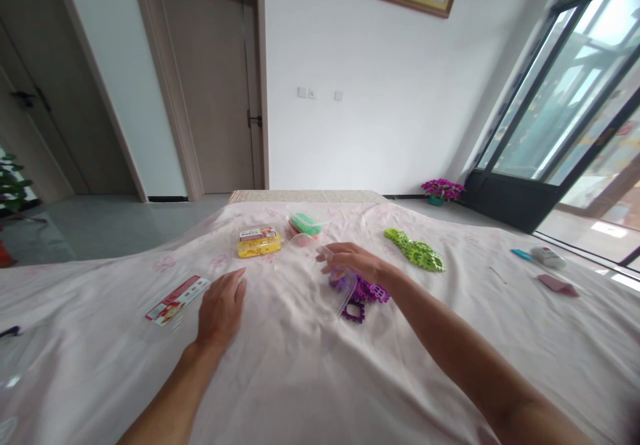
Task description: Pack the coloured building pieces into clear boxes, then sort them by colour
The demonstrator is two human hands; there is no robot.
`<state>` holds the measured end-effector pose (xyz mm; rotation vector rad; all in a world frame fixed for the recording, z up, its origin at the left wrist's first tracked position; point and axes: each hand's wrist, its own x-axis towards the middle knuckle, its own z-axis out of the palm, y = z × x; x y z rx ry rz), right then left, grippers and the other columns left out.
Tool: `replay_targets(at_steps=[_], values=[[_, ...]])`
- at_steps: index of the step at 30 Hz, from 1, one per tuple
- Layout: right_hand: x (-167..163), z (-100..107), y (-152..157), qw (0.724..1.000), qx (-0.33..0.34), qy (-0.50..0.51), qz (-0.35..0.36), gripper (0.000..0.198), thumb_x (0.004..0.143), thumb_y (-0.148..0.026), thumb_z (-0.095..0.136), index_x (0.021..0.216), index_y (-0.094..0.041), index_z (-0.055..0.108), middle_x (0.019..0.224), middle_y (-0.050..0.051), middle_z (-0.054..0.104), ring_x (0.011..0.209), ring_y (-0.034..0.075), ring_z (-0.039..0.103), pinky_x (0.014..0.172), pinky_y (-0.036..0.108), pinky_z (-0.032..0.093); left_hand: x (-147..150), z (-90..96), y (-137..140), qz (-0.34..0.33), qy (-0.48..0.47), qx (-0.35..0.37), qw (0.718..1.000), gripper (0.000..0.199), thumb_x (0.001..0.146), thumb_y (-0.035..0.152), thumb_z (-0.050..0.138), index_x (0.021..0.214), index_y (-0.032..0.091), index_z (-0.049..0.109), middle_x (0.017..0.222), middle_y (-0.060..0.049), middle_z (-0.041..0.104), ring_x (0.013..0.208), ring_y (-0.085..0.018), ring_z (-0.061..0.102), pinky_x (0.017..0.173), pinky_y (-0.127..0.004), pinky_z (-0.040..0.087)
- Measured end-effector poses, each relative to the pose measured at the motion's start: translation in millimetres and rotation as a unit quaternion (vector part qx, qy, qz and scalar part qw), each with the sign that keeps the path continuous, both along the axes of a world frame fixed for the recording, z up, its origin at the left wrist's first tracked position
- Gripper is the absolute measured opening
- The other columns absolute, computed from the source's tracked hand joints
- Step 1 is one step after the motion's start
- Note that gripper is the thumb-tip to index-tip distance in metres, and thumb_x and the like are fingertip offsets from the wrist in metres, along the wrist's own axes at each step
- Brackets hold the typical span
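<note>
My left hand (221,306) rests on the pink bedsheet with its fingers stretched out. Beside it lies a clear plastic lid with a red and white label (177,299). My right hand (353,261) grips a clear plastic box (345,300), which is tilted over a pile of purple plastic building pieces (369,290). One square purple piece (354,311) lies at the pile's near edge. The box is see-through, so its exact outline is hard to make out.
Ahead are a box of yellow pieces (259,243) and an open clear box with green pieces (305,225). Lime-green pieces (415,250) lie to the right. Farther right are a white object (549,257), a blue item (522,254) and a dull-pink item (557,285).
</note>
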<state>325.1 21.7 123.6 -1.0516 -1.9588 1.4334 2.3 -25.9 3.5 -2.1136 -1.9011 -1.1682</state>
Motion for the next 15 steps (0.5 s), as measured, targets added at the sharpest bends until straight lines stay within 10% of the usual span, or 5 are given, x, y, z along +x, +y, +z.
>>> replay_targets(at_steps=[6,11,15], values=[[-30,-39,21,0.995,0.089,0.003,-0.046,0.043,0.086,-0.053,0.055,0.112,-0.022,0.067,0.12,0.007,0.066,0.107,0.023,0.062,0.089,0.039,0.052,7,7.3,-6,-0.155,-0.24,-0.046,0.957,0.047,0.096,0.043,0.031,0.132,0.019,0.049,0.136,-0.01,0.054,0.126,-0.021,0.05,0.107,-0.039,0.038],[27,-42,39,0.948,0.207,-0.145,-0.195,0.034,0.081,-0.037,0.063,0.11,-0.021,0.069,0.106,0.007,0.071,0.099,0.025,0.065,0.089,0.04,0.051,13,10.7,-6,-0.19,-0.235,-0.092,0.949,0.044,0.092,0.045,0.042,0.125,0.021,0.058,0.135,-0.01,0.052,0.109,-0.021,0.059,0.088,-0.034,0.051],[69,-50,37,0.929,0.212,-0.275,-0.131,0.056,0.074,-0.035,0.069,0.129,-0.027,0.058,0.129,0.007,0.062,0.116,0.028,0.058,0.099,0.041,0.046,16,9.0,-6,-0.176,-0.206,-0.076,0.96,0.035,0.089,0.044,0.048,0.109,0.021,0.066,0.129,-0.008,0.054,0.094,-0.018,0.061,0.078,-0.031,0.054]])
